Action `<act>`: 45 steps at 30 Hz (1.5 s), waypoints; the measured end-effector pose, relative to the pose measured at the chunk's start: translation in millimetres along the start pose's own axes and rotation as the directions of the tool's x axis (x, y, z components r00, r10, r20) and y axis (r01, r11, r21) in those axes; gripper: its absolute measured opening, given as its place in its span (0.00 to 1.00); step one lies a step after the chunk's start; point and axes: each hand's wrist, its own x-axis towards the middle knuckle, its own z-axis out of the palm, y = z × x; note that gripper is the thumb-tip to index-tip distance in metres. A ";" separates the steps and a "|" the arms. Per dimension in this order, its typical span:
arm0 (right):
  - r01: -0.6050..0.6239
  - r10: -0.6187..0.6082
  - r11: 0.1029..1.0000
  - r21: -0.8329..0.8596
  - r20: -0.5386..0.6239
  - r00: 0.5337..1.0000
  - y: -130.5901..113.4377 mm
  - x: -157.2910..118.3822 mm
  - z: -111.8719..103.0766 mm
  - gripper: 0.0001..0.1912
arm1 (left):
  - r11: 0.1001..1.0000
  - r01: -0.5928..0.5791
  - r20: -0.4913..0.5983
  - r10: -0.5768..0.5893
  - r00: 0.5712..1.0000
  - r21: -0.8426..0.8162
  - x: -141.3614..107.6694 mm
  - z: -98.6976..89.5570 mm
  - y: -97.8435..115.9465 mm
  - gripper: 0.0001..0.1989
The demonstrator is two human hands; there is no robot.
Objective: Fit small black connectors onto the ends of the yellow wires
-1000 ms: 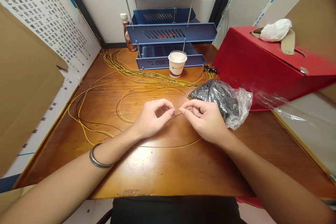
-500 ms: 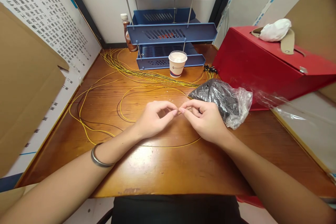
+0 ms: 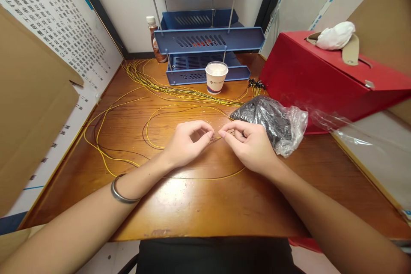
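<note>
My right hand (image 3: 252,144) pinches a thin yellow wire (image 3: 217,138) between thumb and forefinger, above the middle of the wooden table. A short stretch of it spans the small gap to my left hand (image 3: 187,144), whose thumb and forefinger close on its end. What exactly lies between the left fingertips is too small to make out. Loose yellow and dark wires (image 3: 102,147) curl over the table on the left, and one long curve passes in front of both hands. A clear plastic bag (image 3: 269,122) with black contents lies right behind my right hand.
Behind lies a bundle of yellow and black wires (image 3: 180,92) with black connectors (image 3: 257,84) at its right end. A paper cup (image 3: 216,78) stands before a blue tray rack (image 3: 208,42). A bottle (image 3: 154,38) is at back left, a red box (image 3: 321,77) at right.
My left fingertips have drawn slightly left, away from the right ones, so a gap with a bit of wire shows between them. My right hand has hardly moved.
</note>
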 end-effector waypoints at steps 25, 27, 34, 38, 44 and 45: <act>0.040 -0.040 0.999 -0.008 0.015 0.999 2.7 -0.4 1.7 0.11 | 0.996 -0.079 0.015 0.079 0.997 0.031 -0.3 1.3 1.3 0.06; 0.041 -0.041 0.999 -0.008 0.017 0.999 2.3 -0.1 1.5 0.11 | 0.996 -0.083 0.008 0.083 0.997 0.039 -0.3 1.1 1.2 0.06; 0.048 -0.048 0.999 -0.012 0.023 0.999 0.8 1.0 0.1 0.10 | 0.993 -0.090 -0.013 0.091 0.996 0.072 0.2 1.2 1.3 0.06; 0.050 -0.050 0.999 -0.016 0.027 0.998 1.3 1.0 -0.4 0.10 | 0.997 -0.055 -0.023 0.057 0.998 0.062 1.1 1.4 -0.3 0.06; 0.016 -0.016 1.000 -0.005 -0.013 1.000 2.4 1.1 -2.0 0.10 | 0.996 0.088 -0.063 -0.089 0.994 -0.014 2.2 1.7 -1.3 0.07; 0.015 -0.015 1.000 -0.001 -0.018 1.000 2.5 1.2 -2.1 0.10 | 0.996 0.089 -0.061 -0.089 0.994 -0.014 2.1 1.7 -1.0 0.07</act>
